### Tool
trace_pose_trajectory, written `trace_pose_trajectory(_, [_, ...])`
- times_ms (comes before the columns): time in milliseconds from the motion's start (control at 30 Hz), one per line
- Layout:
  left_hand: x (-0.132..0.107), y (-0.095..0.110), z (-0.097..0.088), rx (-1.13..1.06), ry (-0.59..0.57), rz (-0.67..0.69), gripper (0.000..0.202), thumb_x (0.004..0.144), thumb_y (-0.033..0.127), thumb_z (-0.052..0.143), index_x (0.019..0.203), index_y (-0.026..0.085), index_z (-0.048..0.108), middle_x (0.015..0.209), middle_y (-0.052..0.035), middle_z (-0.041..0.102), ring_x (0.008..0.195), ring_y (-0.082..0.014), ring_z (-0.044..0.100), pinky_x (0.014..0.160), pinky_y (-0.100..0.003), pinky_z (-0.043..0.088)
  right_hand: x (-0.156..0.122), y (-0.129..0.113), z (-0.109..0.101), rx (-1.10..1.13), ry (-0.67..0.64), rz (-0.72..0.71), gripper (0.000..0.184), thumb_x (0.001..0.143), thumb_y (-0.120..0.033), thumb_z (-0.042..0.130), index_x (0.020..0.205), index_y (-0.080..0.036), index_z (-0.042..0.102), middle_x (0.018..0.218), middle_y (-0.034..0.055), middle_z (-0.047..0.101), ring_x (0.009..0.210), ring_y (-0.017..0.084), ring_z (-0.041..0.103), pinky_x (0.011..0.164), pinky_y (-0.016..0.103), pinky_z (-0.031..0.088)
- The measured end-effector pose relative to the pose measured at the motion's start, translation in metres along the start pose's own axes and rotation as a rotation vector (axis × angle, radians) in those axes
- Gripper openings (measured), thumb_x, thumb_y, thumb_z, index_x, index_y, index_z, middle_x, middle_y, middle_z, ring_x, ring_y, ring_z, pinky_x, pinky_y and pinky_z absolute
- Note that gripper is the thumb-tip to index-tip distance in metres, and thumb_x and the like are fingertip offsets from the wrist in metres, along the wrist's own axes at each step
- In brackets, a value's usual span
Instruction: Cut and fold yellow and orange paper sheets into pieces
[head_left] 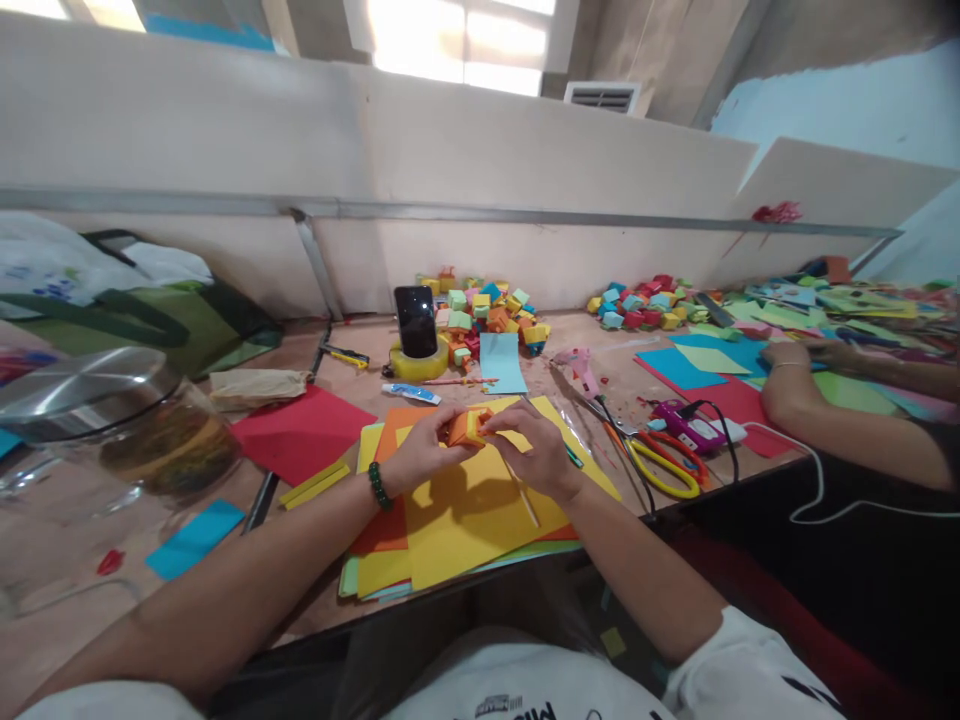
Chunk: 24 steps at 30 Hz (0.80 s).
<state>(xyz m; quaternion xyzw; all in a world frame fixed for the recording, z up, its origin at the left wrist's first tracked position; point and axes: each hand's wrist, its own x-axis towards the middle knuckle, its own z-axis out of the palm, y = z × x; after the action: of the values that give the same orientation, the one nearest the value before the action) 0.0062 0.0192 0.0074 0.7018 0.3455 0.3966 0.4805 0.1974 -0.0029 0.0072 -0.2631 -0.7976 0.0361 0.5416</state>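
Note:
A small folded paper box (466, 430), orange with a yellow part, is held up between my two hands over the stack of coloured paper. My left hand (422, 448) grips its left side with fingers closed; a dark green bead bracelet is on that wrist. The fingers of my right hand (541, 450) pinch the box's right edge. A thin pale stick (527, 500) slants below my right hand; whether that hand touches it I cannot tell. Beneath both hands lie yellow sheets (465, 550) with orange and green ones under them.
Scissors (664, 465), a purple device (690, 428) with a cable and a pink glue gun (577, 370) lie right. Behind stand a phone (416, 322) in a tape roll and a heap of paper boxes (495, 310). A glass jar (161, 440) stands left. Another person's hand (786, 355) works at right.

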Motion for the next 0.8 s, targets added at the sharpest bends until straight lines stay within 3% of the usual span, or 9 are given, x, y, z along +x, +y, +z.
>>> trace_pose_trajectory(267, [-0.001, -0.005, 0.000, -0.102, -0.051, -0.051, 0.039, 0.065, 0.032, 0.075, 0.098, 0.017, 0.060, 0.091, -0.0020, 0.063, 0.085, -0.0183, 0.060, 0.075, -0.030, 0.049, -0.002, 0.004, 0.001, -0.002, -0.016, -0.021, 0.008, 0.088, -0.017, 0.061, 0.092, -0.024, 0.060, 0.082, 0.0022, 0.069, 0.079, 0.017, 0.064, 0.070, 0.031, 0.055])
trace_pose_trajectory(367, [0.000, -0.008, 0.001, -0.096, -0.043, -0.024, 0.040, 0.068, 0.031, 0.073, 0.102, 0.017, 0.058, 0.093, -0.0026, 0.064, 0.086, -0.0186, 0.061, 0.076, -0.030, 0.050, -0.005, 0.005, -0.002, 0.028, -0.038, 0.029, 0.014, 0.086, -0.020, 0.060, 0.100, -0.024, 0.059, 0.090, 0.0047, 0.067, 0.084, 0.018, 0.063, 0.073, 0.035, 0.055])
trace_pose_trajectory(500, [0.001, -0.009, 0.001, 0.064, 0.045, 0.049, 0.048, 0.067, 0.030, 0.073, 0.109, 0.019, 0.053, 0.097, -0.0040, 0.064, 0.089, -0.0205, 0.061, 0.078, -0.033, 0.051, -0.002, 0.002, -0.007, 0.001, 0.007, 0.093, 0.038, 0.086, -0.028, 0.060, 0.122, -0.024, 0.050, 0.111, 0.0103, 0.062, 0.097, 0.023, 0.062, 0.083, 0.041, 0.054])
trace_pose_trajectory(667, [-0.001, -0.011, 0.001, 0.340, 0.130, 0.195, 0.061, 0.065, 0.018, 0.065, 0.124, 0.021, 0.048, 0.101, -0.0038, 0.061, 0.089, -0.0198, 0.060, 0.082, -0.035, 0.050, 0.003, 0.002, -0.002, -0.027, -0.153, 0.061, 0.067, 0.081, -0.037, 0.068, 0.139, -0.026, 0.035, 0.131, 0.0130, 0.053, 0.116, 0.028, 0.055, 0.098, 0.048, 0.047])
trace_pose_trajectory(733, [-0.001, -0.012, 0.000, 0.400, 0.151, 0.228, 0.064, 0.065, 0.017, 0.063, 0.127, 0.022, 0.048, 0.100, -0.0032, 0.060, 0.087, -0.0187, 0.059, 0.082, -0.035, 0.050, 0.000, 0.006, 0.000, -0.025, -0.153, 0.071, 0.067, 0.080, -0.038, 0.069, 0.137, -0.024, 0.037, 0.131, 0.0138, 0.053, 0.118, 0.028, 0.054, 0.100, 0.048, 0.046])
trace_pose_trajectory(800, [0.001, -0.014, -0.001, 0.436, 0.197, 0.229, 0.064, 0.067, 0.019, 0.062, 0.128, 0.021, 0.047, 0.094, -0.0017, 0.059, 0.082, -0.0174, 0.057, 0.079, -0.033, 0.049, -0.003, 0.013, 0.001, -0.016, -0.058, 0.117, 0.058, 0.082, -0.039, 0.066, 0.132, -0.023, 0.042, 0.122, 0.0128, 0.058, 0.110, 0.026, 0.057, 0.095, 0.046, 0.048])
